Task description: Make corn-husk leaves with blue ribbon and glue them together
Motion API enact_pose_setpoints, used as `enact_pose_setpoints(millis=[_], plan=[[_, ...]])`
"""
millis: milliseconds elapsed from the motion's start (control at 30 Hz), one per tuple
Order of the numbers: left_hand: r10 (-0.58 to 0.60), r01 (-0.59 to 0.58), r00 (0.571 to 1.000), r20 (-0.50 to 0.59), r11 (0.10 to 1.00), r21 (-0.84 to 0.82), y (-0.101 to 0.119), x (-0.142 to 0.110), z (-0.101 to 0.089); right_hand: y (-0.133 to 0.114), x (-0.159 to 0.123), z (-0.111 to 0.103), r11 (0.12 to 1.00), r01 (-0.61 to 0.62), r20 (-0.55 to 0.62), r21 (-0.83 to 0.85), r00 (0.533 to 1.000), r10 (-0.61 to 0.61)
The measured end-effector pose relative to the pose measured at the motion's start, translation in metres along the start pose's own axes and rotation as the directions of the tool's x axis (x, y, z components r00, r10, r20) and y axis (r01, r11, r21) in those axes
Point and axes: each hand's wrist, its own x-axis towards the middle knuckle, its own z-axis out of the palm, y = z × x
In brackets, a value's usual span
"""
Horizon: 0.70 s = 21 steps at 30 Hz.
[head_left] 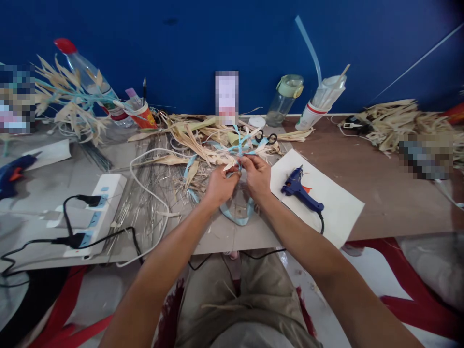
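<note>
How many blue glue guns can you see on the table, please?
2. One glue gun lies on the large white sheet at right; the other glue gun is at far left, partly outside the picture. Clutter may hide more.

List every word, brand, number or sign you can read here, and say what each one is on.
No text can be read with certainty.
Bottle label: print too blurred to read.
Red cup: yellow marks, too small to read.
White-and-red cup: marks too blurred to read.
Phone screen: pixelated, unreadable.
Glue gun on the white sheet: no legible lettering.
</note>
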Motion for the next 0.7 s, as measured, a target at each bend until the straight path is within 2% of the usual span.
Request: enact_pose_setpoints(millis=[100,233,367,467,600,700], plan=[[-0.037,0.037,0.999,-0.002,0.999,-0.034,-0.002,0.001,-0.001,-0.001,-0.001,-0.001,1.0,-0.003,0.047,0.028,0.999,0.002],[-0.058,0.056,0.998,-0.013,0.994,-0.094,-0.005,0.002,-0.001,-0.001,-0.002,-0.001,0.991,-0.023,0.043,0.131,0.999,0.018],[-0.141,0.138,0.99,-0.012,0.98,-0.144,-0.001,0.002,-0.002,-0.002,-0.002,-0.001,0.964,-0.145,0.089,0.225,0.988,0.128],[-0.178,0.173,0.984,0.001,0.959,-0.225,0.002,0.003,-0.006,-0.005,-0.002,-0.002,0.928,-0.279,0.18,0.248,0.954,0.239],[-0.197,0.207,0.978,0.062,0.926,-0.315,0.0,0.007,-0.012,-0.01,-0.002,-0.004,0.869,-0.428,0.324,0.249,0.882,0.342],[-0.214,0.231,0.973,0.088,0.917,-0.324,-0.002,0.009,-0.012,-0.01,0.0,-0.004,0.834,-0.48,0.353,0.271,0.856,0.378]])
